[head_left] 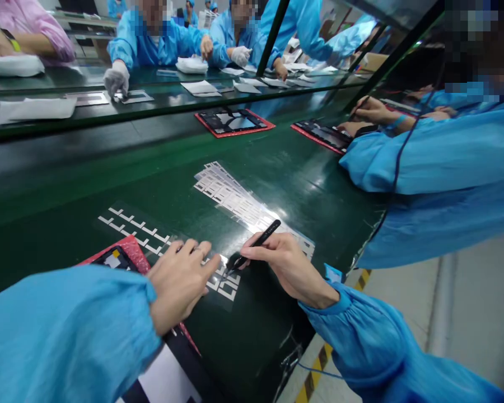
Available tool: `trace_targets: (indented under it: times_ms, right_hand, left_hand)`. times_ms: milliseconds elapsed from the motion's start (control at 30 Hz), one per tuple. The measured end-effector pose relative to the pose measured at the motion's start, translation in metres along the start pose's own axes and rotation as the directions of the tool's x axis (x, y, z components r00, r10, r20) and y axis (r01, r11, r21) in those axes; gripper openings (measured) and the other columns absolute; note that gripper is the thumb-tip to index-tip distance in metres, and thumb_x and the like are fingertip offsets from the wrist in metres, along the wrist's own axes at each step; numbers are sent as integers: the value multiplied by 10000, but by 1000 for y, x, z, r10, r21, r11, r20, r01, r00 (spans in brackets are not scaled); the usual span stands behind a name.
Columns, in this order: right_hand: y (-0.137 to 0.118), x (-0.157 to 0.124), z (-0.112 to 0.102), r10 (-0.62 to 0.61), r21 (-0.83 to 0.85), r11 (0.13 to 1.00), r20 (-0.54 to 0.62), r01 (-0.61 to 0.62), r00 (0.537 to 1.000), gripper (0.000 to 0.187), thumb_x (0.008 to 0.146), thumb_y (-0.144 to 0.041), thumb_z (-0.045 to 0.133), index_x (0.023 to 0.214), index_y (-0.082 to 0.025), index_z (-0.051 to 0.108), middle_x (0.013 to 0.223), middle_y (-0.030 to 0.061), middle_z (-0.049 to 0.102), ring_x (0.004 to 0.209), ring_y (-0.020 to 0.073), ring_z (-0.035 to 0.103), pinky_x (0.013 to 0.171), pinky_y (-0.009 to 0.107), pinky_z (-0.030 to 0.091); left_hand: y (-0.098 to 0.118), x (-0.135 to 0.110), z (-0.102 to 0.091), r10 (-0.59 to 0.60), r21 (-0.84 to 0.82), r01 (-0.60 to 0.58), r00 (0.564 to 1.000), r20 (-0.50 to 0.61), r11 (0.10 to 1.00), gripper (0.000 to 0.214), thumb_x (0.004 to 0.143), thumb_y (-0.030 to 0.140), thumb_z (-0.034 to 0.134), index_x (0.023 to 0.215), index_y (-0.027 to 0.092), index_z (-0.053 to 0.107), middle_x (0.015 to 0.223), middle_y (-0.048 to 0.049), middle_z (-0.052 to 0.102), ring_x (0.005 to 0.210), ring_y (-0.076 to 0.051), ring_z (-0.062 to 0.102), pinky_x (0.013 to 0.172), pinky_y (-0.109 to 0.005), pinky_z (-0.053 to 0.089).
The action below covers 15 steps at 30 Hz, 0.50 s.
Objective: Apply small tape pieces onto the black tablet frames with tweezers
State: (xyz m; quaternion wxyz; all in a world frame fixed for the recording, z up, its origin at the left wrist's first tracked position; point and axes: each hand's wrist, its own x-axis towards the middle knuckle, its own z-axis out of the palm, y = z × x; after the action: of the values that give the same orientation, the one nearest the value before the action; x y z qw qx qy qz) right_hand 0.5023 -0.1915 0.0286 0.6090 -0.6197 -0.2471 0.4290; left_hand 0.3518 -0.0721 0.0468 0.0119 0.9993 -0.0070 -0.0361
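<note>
My right hand (286, 264) pinches black tweezers (254, 244), their tip down on a clear strip of small white L-shaped stickers (151, 232) lying on the dark green table (67, 184). My left hand (180, 280) lies flat on the same strip, fingers stretched out and pressing it beside the tweezer tip. A second sheet of white stickers (235, 198) lies just beyond my hands. Under my left wrist sits a red tray (128, 252) holding a dark panel.
A co-worker in a blue gown (437, 168) works close on my right over a red tray (319, 134). Another red tray with a panel (233, 122) lies farther up the table. Several people in blue sit across, with white sheets (37, 109).
</note>
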Motion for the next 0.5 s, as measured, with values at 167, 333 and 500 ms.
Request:
trace_targets:
  times_ms: [167,333,500]
  right_hand:
    - [-8,0,-1,26,20,999,67,-27,997,173,600,-310,728,571,-154,660,510,-3,623,514,136,582,599,278,458]
    - [-21,-6,-6,-12,29,1000,139,8,990,110,599,-262,714,559,-170,669,529,23,652,547,182,602,603,319,454]
    - [-49,-30,-18,-339,113,934,-21,339,941,169,574,-401,733,530,-275,630,370,-21,551,357,153,475,488,336,418]
  left_hand:
    - [-12,43,-19,77,-67,-66,983,167,996,439,617,313,727,978,133,553,989,-80,563,940,-252,514,793,-435,429]
    - [-13,55,-22,120,-198,-83,976,182,977,91,747,171,619,678,134,573,725,11,589,762,-145,573,710,-339,475]
    - [-27,52,-73,-96,-422,35,988,-124,906,123,660,34,634,575,118,601,554,37,565,619,-151,596,666,-348,476]
